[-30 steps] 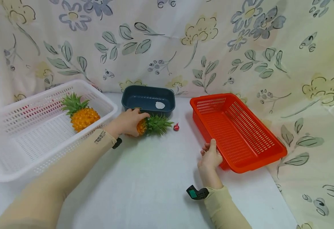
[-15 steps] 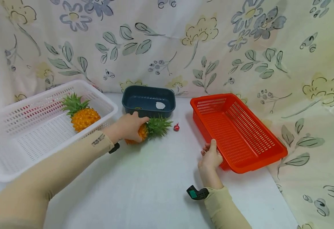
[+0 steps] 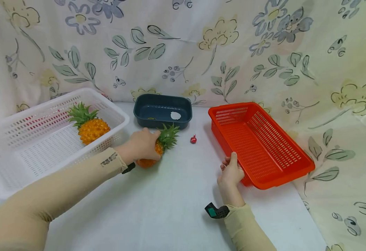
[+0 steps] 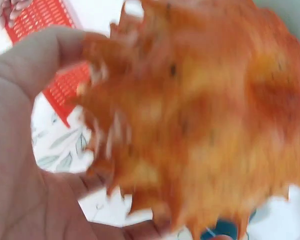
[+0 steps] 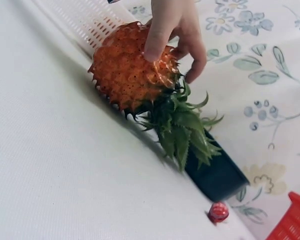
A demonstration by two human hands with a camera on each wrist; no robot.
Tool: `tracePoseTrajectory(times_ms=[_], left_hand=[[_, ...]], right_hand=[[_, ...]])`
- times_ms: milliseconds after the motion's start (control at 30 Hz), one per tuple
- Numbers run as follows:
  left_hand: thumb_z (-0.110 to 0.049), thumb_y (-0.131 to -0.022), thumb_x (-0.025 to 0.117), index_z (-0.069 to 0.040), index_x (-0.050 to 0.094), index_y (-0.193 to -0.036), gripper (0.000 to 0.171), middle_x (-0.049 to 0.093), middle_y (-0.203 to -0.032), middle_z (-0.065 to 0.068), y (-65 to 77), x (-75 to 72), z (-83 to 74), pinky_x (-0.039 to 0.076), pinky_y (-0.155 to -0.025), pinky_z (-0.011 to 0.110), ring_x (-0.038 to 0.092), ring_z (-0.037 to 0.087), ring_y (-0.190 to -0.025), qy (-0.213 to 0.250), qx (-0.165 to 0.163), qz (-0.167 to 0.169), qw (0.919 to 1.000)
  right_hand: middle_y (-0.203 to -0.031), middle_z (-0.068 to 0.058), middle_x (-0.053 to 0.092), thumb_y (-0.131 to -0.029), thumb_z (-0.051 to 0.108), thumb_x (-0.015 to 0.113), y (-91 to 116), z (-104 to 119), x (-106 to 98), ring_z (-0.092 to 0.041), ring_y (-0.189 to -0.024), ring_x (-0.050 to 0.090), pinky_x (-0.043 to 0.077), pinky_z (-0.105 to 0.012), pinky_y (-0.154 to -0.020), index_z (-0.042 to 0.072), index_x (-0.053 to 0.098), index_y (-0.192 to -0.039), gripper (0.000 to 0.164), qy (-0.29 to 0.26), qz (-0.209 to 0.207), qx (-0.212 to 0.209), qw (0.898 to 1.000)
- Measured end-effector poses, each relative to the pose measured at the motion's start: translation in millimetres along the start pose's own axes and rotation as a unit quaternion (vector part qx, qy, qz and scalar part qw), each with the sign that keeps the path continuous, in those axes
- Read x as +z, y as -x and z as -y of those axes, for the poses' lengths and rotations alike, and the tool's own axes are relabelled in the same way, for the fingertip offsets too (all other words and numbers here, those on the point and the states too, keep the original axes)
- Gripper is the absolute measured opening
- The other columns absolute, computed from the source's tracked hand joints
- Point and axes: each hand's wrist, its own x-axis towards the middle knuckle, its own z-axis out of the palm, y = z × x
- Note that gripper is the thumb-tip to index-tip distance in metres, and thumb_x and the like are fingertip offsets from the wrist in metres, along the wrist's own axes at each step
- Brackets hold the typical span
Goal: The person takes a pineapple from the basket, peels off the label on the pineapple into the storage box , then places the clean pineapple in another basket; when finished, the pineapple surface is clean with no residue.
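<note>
My left hand (image 3: 141, 145) grips an orange spiky pineapple (image 3: 159, 147) with a green leafy crown, thumb and fingers spread around its body. In the left wrist view the pineapple (image 4: 200, 110) fills most of the picture, slightly blurred. The right wrist view shows its crown (image 5: 182, 132) pointing away from the left hand (image 5: 177, 30). My right hand (image 3: 231, 173) stays beside the near left side of the red basket (image 3: 258, 146), thumb up, its fingers loosely curled with nothing in them. Another pineapple (image 3: 93, 131) lies inside the white basket (image 3: 54, 153).
A dark blue tub (image 3: 163, 122) stands at the back with a white patch on its floor. A small red round thing (image 3: 193, 139) lies between tub and red basket. Floral cloth (image 3: 183, 52) hangs behind the white table (image 3: 170, 209).
My left hand has drawn the pineapple toward me and a little left, away from the blue tub, and its crown now tilts more upward in view. The right hand has stayed put.
</note>
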Motion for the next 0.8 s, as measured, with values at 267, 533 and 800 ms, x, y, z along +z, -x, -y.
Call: tracePoseTrajectory(times_ms=[267, 533, 800], left_hand=[[-0.062, -0.052, 0.071, -0.031, 0.032, -0.131, 0.093, 0.029, -0.126, 0.014, -2.3, -11.5, 18.4, 0.044, -0.075, 0.044, 0.044, 0.034, -0.096, 0.046, 0.110, 0.055, 0.9913], [-0.042, -0.051, 0.081, -0.035, 0.029, -0.130, 0.095, 0.013, -0.137, 0.014, -3.9, -8.1, 25.5, 0.044, -0.079, 0.040, 0.042, 0.026, -0.101, 0.077, 0.113, 0.126, 0.9825], [-0.036, -0.050, 0.083, -0.037, 0.027, -0.131, 0.099, 0.003, -0.140, 0.016, -6.6, 0.6, 24.7, 0.043, -0.081, 0.041, 0.041, 0.026, -0.104, 0.091, 0.118, 0.140, 0.9789]], right_hand=[[-0.075, -0.004, 0.055, -0.072, 0.046, 0.063, 0.1, 0.1, -0.2, -0.013, -0.061, 0.046, 0.044, -0.020, -0.053, 0.007, 0.058, -0.084, 0.040, 0.005, 0.004, 0.003, 1.000], [-0.074, -0.003, 0.055, -0.079, 0.039, 0.060, 0.4, 1.3, 0.3, -0.013, -0.060, 0.047, 0.044, -0.020, -0.053, 0.007, 0.058, -0.083, 0.032, 0.002, 0.003, 0.010, 1.000], [-0.070, -0.002, 0.055, -0.079, 0.038, 0.060, 0.2, 0.7, 1.0, -0.012, -0.056, 0.046, 0.043, -0.020, -0.051, 0.007, 0.058, -0.081, 0.031, -0.003, 0.001, 0.009, 1.000]])
